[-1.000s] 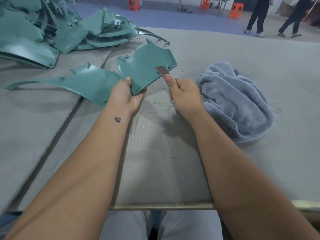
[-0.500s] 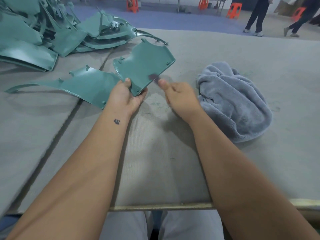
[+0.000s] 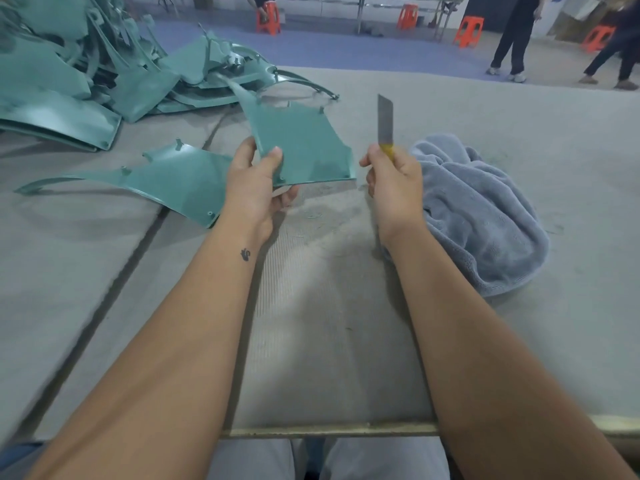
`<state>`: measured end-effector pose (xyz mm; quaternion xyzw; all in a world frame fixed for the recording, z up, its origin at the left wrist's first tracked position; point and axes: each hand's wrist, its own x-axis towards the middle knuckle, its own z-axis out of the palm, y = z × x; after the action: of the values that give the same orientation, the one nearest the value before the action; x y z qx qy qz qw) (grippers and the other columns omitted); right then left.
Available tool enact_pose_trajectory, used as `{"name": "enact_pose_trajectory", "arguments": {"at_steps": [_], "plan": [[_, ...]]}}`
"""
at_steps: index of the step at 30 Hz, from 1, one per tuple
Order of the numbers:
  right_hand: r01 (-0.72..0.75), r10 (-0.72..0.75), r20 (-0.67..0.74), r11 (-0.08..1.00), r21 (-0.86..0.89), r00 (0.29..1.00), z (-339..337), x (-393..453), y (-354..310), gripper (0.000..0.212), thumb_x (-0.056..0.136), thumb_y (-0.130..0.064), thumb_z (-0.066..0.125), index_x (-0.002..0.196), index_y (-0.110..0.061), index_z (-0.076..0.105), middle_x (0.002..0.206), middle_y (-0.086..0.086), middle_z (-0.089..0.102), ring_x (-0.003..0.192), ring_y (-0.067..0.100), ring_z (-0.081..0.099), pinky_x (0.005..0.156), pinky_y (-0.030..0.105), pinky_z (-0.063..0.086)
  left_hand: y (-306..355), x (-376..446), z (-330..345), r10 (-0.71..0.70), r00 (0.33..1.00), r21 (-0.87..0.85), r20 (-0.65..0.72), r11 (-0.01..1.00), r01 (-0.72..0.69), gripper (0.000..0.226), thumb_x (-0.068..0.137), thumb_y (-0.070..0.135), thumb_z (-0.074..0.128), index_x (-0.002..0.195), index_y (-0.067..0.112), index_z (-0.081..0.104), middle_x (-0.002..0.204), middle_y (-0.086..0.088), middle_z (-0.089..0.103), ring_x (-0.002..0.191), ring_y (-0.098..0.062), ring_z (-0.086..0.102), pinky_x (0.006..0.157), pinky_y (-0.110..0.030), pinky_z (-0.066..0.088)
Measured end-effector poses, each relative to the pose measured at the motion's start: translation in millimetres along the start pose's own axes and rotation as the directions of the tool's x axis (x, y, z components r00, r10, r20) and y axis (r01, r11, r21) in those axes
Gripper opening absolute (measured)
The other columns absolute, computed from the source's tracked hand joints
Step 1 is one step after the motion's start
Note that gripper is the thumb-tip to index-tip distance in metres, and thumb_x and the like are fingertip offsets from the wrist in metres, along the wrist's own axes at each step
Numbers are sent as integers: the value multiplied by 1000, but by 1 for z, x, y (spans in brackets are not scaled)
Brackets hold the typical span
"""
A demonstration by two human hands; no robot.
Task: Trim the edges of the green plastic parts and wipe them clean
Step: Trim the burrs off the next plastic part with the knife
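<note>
Grey surface [image 3: 311, 341], shavings underfoot. Left hand [image 3: 254, 188] pinched the part [image 3: 301, 147]; right hand [image 3: 393, 183] gripped the blade [image 3: 385, 121], clear. Best shave lightly, stroking away from fingers.

Both forearms were bare to the near edge of the view, with no sleeves, watch or rings showing. The left hand [image 3: 254, 188] had a small dark tattoo just below its wrist, on the back of the forearm. The right hand [image 3: 394, 188] carried no marking. Pale grey trousers covered both knees at the near edge.
</note>
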<state>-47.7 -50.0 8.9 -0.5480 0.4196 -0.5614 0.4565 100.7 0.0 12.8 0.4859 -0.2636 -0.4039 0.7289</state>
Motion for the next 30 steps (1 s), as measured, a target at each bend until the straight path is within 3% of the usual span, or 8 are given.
{"name": "enact_pose_trajectory", "arguments": {"at_steps": [6,8,9,12,16,20,24,30], "plan": [[-25,25,-3,998,50,1000,-2,0,-1,25,96,-25,51,73,-19,59,57,-6,44,48,5,37,44,16,34,10,1,-7,331,936,80,-118,943,-324,30,96,16,57,114,39,62,98,23,69,77,4,61,58,-20,48],[-2,2,13,1000,18,1000,-1,-1,-2,25,94,-27,52,72,-21,61,61,-6,48,51,6,42,49,16,39,9,4,-11,452,886,202,-101,881,-427,35,95,10,56,125,28,62,114,12,70,89,2,63,77,-22,53],[5,-5,14,1000,13,1000,-1,-1,-2,25,93,-27,54,71,-23,63,64,-6,49,53,5,44,52,16,41,8,6,-13,487,870,313,-75,840,-443,37,95,9,56,128,24,61,119,6,68,94,-1,63,85,-23,52],[17,-17,22,1000,14,1000,0,-2,-2,25,91,-26,57,68,-27,66,65,-11,50,56,2,48,57,18,45,1,8,-16,451,891,666,47,651,-365,38,90,13,55,121,32,67,103,3,72,73,1,60,71,-17,48],[11,-11,4,1000,4,1000,1,-3,-2,25,92,-27,57,68,-30,67,64,-10,48,57,3,46,59,18,44,-9,5,-13,408,884,844,227,371,-388,34,82,8,56,103,28,75,108,-1,69,107,-24,58,95,-37,46],[122,-132,-60,982,-141,989,1,-1,-2,25,91,-24,58,66,-25,63,101,-1,46,80,-5,47,79,8,35,-3,6,-11,506,850,786,150,461,-413,31,78,3,55,90,26,73,101,1,70,106,-23,57,94,-35,45],[371,-439,80,633,-680,895,-3,-2,2,24,89,-32,58,71,-21,69,150,-7,32,133,16,28,109,28,20,2,6,-12,594,801,724,78,519,-455,30,80,1,58,85,30,66,100,2,66,107,-22,56,97,-35,42],[382,-287,306,264,-885,908,-3,2,6,30,91,-34,47,69,-28,67,155,-10,29,145,21,11,108,41,2,2,9,-13,626,776,700,76,521,-488,28,82,1,59,87,28,67,101,9,63,109,-16,54,100,-29,40]]}}
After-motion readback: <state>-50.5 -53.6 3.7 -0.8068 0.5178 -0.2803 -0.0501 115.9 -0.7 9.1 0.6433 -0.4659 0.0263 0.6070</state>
